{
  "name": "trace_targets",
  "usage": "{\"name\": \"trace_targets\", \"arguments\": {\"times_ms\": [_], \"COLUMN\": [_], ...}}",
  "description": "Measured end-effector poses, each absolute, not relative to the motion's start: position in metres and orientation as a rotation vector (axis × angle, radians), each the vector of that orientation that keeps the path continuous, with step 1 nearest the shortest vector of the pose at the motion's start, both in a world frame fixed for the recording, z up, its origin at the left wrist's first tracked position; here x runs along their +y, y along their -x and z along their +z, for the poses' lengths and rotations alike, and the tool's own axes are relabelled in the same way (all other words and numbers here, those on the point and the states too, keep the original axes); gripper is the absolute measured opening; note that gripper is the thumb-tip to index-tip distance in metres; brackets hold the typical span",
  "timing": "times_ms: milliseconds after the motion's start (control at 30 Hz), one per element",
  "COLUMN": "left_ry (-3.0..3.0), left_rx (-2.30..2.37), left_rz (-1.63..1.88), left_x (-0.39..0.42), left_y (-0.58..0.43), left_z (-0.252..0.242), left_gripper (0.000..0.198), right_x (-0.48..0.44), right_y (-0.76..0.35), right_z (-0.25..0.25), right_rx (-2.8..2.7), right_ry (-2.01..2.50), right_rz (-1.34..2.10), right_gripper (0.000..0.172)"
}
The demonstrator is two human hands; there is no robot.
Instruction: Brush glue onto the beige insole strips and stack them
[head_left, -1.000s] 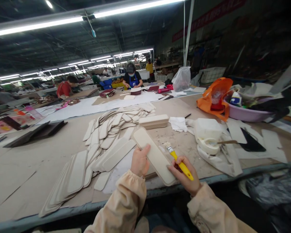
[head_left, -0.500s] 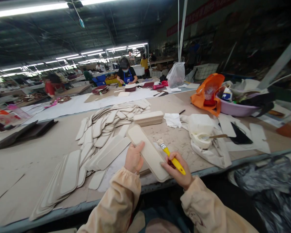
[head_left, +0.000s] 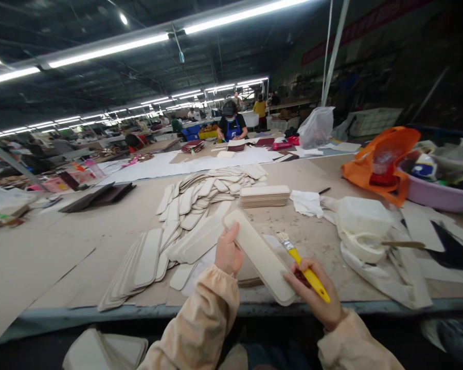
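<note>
My left hand grips the upper left part of a long cream panel with rounded corners, tilted above the table edge. My right hand is closed round a yellow-handled paintbrush, its pale bristles pointing up and left. Fingers of that hand also touch the panel's lower right edge. Under the panel lies a partly hidden stack of similar pieces. Left of my hands, many loose cream panels lie fanned and overlapping. Beyond stands a neat stack of panels.
On the right sit a white tub with a wooden stick, a white cloth, an orange bag and a purple basin. Dark folded pieces lie at left. A co-worker sits across the table.
The view has swung left, so everything on the table appears further right. My hands keep the panel and brush in nearly the same pose.
</note>
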State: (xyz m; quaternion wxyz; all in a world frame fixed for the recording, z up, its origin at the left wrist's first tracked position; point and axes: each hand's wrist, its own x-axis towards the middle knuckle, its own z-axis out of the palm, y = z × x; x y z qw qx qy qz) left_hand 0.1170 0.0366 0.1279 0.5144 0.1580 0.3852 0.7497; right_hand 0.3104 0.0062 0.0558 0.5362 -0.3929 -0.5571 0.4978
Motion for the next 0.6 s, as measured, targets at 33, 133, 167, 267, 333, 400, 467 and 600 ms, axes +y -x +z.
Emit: {"name": "trace_targets", "arguments": {"times_ms": [33, 133, 167, 267, 333, 400, 467, 600], "left_ry": [-0.367, -0.34, -0.334, -0.308, -0.279, -0.252, -0.234, -0.287], "left_rx": [0.923, 0.906, 0.896, 0.865, 0.849, 0.832, 0.818, 0.757], "left_rz": [1.813, 1.833, 1.837, 1.851, 1.863, 1.873, 1.887, 1.812], "left_x": [0.037, 0.035, 0.034, 0.031, 0.029, 0.025, 0.018, -0.005], "left_y": [-0.114, -0.107, -0.105, -0.1, -0.096, -0.092, -0.091, -0.098], "left_z": [0.129, 0.13, 0.131, 0.131, 0.131, 0.132, 0.131, 0.118], "left_gripper": [0.021, 0.018, 0.016, 0.014, 0.014, 0.015, 0.02, 0.034], "right_x": [0.005, 0.002, 0.002, 0.001, 0.001, 0.0, -0.001, -0.003], "right_y": [-0.31, -0.308, -0.307, -0.305, -0.303, -0.301, -0.3, -0.295], "right_z": [0.057, 0.059, 0.059, 0.058, 0.056, 0.054, 0.051, 0.045], "right_rx": [-1.329, -1.318, -1.311, -1.308, -1.338, -1.37, -1.39, -1.441], "right_ry": [0.938, 0.942, 0.944, 0.938, 0.927, 0.927, 0.933, 0.979], "right_rz": [1.192, 1.222, 1.232, 1.244, 1.23, 1.2, 1.157, 1.056], "right_gripper": [0.044, 0.042, 0.042, 0.04, 0.039, 0.039, 0.04, 0.043]}}
